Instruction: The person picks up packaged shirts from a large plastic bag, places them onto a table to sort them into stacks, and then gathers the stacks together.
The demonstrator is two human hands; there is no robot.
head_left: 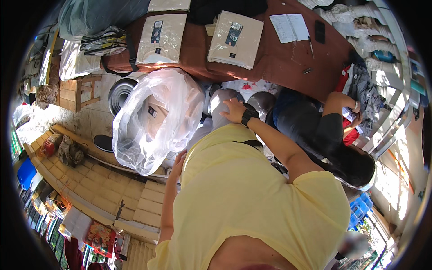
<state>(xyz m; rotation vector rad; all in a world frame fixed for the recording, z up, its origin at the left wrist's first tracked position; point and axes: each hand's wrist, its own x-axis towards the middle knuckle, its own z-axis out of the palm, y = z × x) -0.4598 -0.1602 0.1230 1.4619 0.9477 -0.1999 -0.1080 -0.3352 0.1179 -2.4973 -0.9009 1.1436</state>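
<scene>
My right hand (233, 111), with a black watch at the wrist, rests on my grey-clad knee with its fingers spread and nothing in them. Beside my left thigh is my left hand (179, 163), fingers stretched out, close to the edge of a large clear plastic bag (128, 135). Whether it touches the bag, I cannot tell. The bag gapes toward me, and a beige folded item with a dark label (154, 114) shows inside. On the table ahead lie two beige folded packs in clear wrap, a left pack (168, 38) and a right pack (245, 38).
A brown-covered table (283, 67) spans the far side, with an open notebook (289, 28), a pen (310, 47) and a black phone (320, 32). At my right a co-worker (333, 135) bends over red and grey cloth (360, 90). A wooden stool (72, 94) stands left.
</scene>
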